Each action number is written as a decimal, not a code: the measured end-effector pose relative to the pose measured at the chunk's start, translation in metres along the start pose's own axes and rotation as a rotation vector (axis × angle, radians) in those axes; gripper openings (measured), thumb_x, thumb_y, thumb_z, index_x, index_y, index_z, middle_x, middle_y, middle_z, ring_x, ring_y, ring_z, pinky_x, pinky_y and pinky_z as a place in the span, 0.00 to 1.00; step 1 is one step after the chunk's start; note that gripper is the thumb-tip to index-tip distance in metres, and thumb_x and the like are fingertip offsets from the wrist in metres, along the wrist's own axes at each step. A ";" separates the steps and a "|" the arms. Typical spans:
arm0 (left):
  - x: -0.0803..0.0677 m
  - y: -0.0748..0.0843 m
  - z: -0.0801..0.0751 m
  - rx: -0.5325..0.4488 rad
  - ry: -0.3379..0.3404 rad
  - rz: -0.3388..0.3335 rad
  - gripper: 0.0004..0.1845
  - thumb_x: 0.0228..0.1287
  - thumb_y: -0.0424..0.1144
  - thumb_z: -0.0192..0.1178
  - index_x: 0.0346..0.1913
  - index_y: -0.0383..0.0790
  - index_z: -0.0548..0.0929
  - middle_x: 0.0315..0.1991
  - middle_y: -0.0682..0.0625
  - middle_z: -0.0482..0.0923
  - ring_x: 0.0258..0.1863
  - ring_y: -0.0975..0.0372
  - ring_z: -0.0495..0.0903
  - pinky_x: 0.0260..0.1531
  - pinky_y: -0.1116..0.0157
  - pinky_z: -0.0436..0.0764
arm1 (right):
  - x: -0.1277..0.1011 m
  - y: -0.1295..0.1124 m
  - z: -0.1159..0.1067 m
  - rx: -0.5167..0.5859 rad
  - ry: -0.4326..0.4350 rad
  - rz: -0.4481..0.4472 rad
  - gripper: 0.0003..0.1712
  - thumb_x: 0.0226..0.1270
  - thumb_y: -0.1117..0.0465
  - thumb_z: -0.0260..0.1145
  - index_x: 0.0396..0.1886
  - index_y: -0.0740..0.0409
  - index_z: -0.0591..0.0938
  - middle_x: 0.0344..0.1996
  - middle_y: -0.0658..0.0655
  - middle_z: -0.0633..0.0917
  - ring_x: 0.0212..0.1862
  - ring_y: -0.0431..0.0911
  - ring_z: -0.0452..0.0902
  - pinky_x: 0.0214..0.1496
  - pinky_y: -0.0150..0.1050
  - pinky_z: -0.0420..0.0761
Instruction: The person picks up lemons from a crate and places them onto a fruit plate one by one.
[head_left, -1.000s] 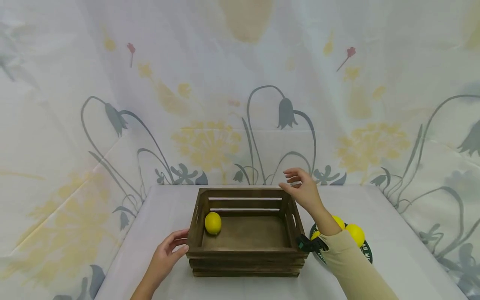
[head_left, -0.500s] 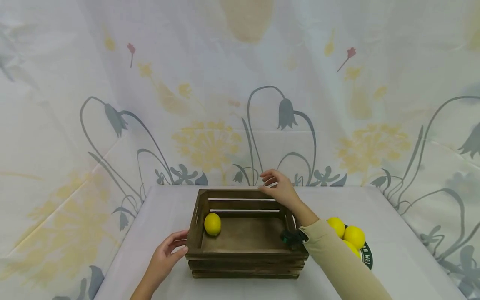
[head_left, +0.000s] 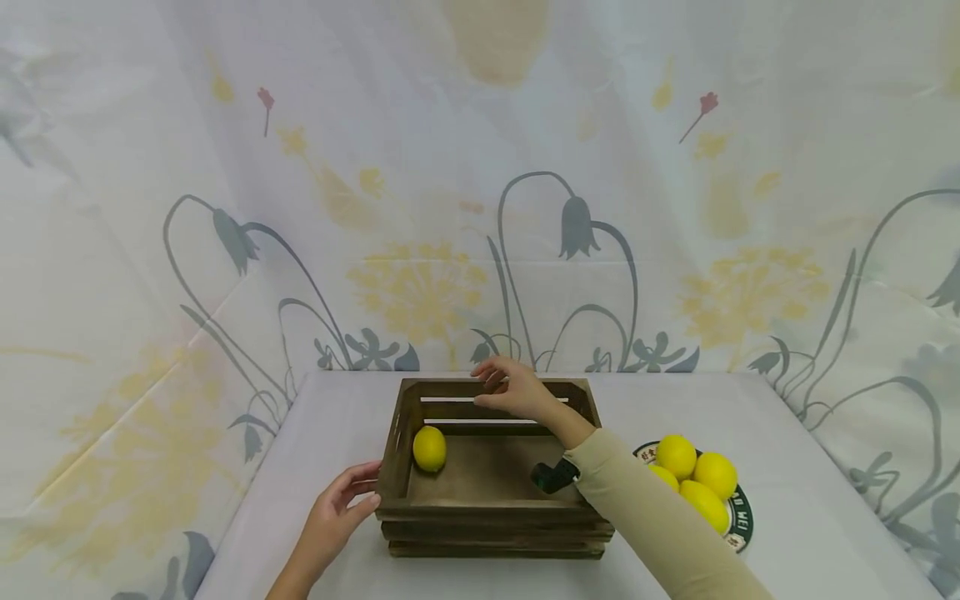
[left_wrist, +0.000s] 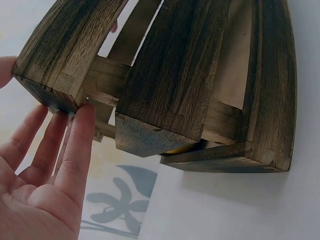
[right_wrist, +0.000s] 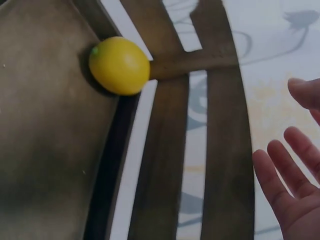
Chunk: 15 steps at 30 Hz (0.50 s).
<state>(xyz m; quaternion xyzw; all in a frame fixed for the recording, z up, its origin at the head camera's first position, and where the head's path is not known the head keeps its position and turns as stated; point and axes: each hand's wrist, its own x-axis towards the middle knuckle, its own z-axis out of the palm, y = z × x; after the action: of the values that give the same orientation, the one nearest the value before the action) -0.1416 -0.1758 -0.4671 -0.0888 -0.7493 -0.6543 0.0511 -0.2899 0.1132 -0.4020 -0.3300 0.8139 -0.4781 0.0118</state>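
A dark wooden slatted crate stands in the middle of the white table. One lemon lies inside it against the left wall. My left hand rests with straight fingers against the crate's near left corner. Over the crate's back slats hovers my right hand, fingers relaxed and spread, holding nothing. A beige sleeve and a black wrist mount reach across the crate's right side.
A round plate with several lemons sits on the table to the right of the crate. A flower-printed cloth hangs behind and at both sides. White table surface lies to the left of the crate.
My right hand has moved left from the crate's back right corner to above the middle of its back wall. The left hand has stayed at the near left corner.
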 end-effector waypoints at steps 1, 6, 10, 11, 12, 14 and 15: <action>0.000 0.000 0.000 -0.005 0.000 -0.005 0.20 0.59 0.26 0.59 0.55 0.27 0.73 0.51 0.41 0.74 0.44 0.64 0.76 0.41 0.71 0.78 | 0.001 0.000 0.003 0.003 -0.019 -0.004 0.21 0.55 0.64 0.70 0.49 0.62 0.77 0.44 0.65 0.78 0.43 0.53 0.76 0.44 0.40 0.78; 0.000 -0.001 0.000 0.007 0.001 0.012 0.19 0.60 0.26 0.59 0.55 0.26 0.73 0.50 0.40 0.74 0.44 0.64 0.75 0.41 0.71 0.78 | 0.008 0.004 0.016 0.000 -0.103 -0.018 0.22 0.56 0.65 0.70 0.50 0.66 0.75 0.43 0.66 0.78 0.45 0.58 0.75 0.46 0.38 0.78; 0.000 0.001 -0.002 0.007 -0.004 0.031 0.19 0.60 0.26 0.58 0.55 0.26 0.73 0.51 0.38 0.74 0.45 0.65 0.75 0.42 0.71 0.77 | 0.015 0.012 0.025 -0.010 -0.168 -0.013 0.22 0.55 0.67 0.70 0.49 0.67 0.76 0.43 0.65 0.78 0.46 0.57 0.75 0.46 0.39 0.78; 0.000 0.001 -0.002 0.004 -0.008 0.035 0.19 0.60 0.26 0.58 0.55 0.26 0.73 0.51 0.38 0.73 0.45 0.65 0.75 0.42 0.72 0.77 | 0.017 0.014 0.027 -0.014 -0.186 -0.014 0.22 0.54 0.68 0.70 0.49 0.67 0.76 0.43 0.66 0.78 0.45 0.57 0.75 0.46 0.41 0.78; 0.000 0.001 -0.002 0.004 -0.012 0.043 0.19 0.60 0.26 0.58 0.55 0.26 0.73 0.51 0.37 0.73 0.45 0.65 0.75 0.42 0.72 0.77 | 0.018 0.016 0.029 -0.015 -0.206 -0.015 0.22 0.54 0.69 0.70 0.48 0.67 0.76 0.43 0.66 0.78 0.45 0.57 0.75 0.46 0.44 0.78; 0.001 0.001 -0.003 0.002 -0.022 0.057 0.19 0.60 0.25 0.57 0.55 0.25 0.72 0.51 0.35 0.72 0.45 0.65 0.75 0.42 0.72 0.77 | 0.021 0.019 0.033 -0.044 -0.251 -0.021 0.22 0.53 0.68 0.71 0.48 0.66 0.77 0.44 0.65 0.78 0.45 0.55 0.75 0.46 0.45 0.78; 0.001 0.000 -0.003 0.000 -0.024 0.058 0.19 0.60 0.25 0.57 0.55 0.25 0.72 0.51 0.35 0.72 0.45 0.65 0.75 0.42 0.72 0.77 | 0.022 0.020 0.035 -0.059 -0.275 -0.025 0.22 0.53 0.68 0.71 0.48 0.65 0.77 0.45 0.65 0.79 0.45 0.54 0.75 0.47 0.46 0.78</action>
<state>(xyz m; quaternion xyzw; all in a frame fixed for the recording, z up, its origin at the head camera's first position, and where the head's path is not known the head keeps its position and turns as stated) -0.1424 -0.1784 -0.4662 -0.1185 -0.7468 -0.6516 0.0610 -0.3061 0.0804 -0.4301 -0.4026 0.8141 -0.4044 0.1077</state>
